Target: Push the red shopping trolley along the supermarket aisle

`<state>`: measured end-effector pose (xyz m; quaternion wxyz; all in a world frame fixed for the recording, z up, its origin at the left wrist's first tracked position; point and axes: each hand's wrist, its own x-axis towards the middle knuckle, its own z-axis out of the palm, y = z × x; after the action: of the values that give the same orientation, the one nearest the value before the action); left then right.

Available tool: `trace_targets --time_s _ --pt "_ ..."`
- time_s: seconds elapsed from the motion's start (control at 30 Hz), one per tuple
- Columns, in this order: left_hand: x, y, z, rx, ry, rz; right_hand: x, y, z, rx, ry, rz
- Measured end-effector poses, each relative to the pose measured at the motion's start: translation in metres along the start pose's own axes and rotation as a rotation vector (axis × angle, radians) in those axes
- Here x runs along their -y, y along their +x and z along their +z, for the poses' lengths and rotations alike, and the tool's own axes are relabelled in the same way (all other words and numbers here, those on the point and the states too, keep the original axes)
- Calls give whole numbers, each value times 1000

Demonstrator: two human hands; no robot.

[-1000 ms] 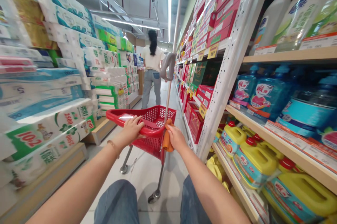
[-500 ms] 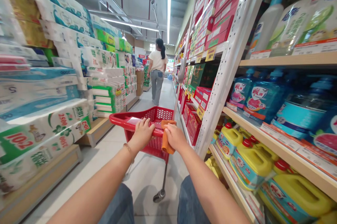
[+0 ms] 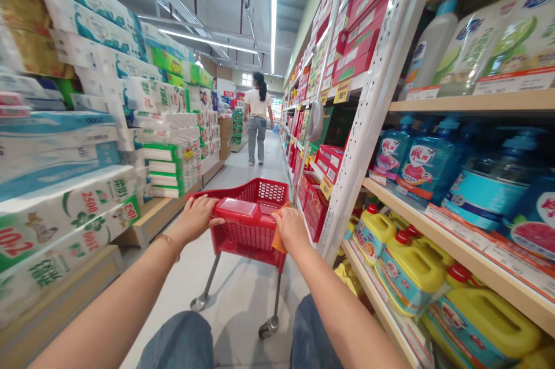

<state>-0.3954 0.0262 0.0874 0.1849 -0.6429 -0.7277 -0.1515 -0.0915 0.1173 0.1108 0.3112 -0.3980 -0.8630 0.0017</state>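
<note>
A red plastic shopping cart (image 3: 269, 191) stands right in front of me, with two of its wheels showing at the bottom. Over the left end of its red handle (image 3: 238, 209) curls my left hand (image 3: 193, 223), gripping it from above. My right hand (image 3: 291, 229) closes on an orange cloth (image 3: 278, 240) at the right end of the same handle. Part of the cloth pokes out above the fingers and more hangs below them; the rest is hidden in the hand.
Stacked tissue packs (image 3: 95, 195) line the aisle's left side. On the right, shelves hold yellow detergent jugs (image 3: 416, 270) and blue pump bottles (image 3: 429, 152) beside a white perforated post (image 3: 368, 109). Farther up the tiled floor (image 3: 236, 169), a person (image 3: 257, 114) walks away.
My left hand has slid left along the handle. The cart has swung to face straighter up the aisle. My right hand stays with the cloth, and the person ahead is farther off.
</note>
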Motion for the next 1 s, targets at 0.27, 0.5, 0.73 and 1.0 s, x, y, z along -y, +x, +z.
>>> trace_targets --time_s 0.27,0.5,0.73,1.0 --pt "-23 -4 -7 -30 -14 36 84 22 30 -28 79 45" --pt "-45 -15 -16 -22 18 6 122 28 40 42 85 -349" --pt "-47 -16 -24 -26 2 57 52 4 16 50 -64 -360" --pt "-40 -14 -29 64 -102 66 -5 -14 -16 87 -191 -183"
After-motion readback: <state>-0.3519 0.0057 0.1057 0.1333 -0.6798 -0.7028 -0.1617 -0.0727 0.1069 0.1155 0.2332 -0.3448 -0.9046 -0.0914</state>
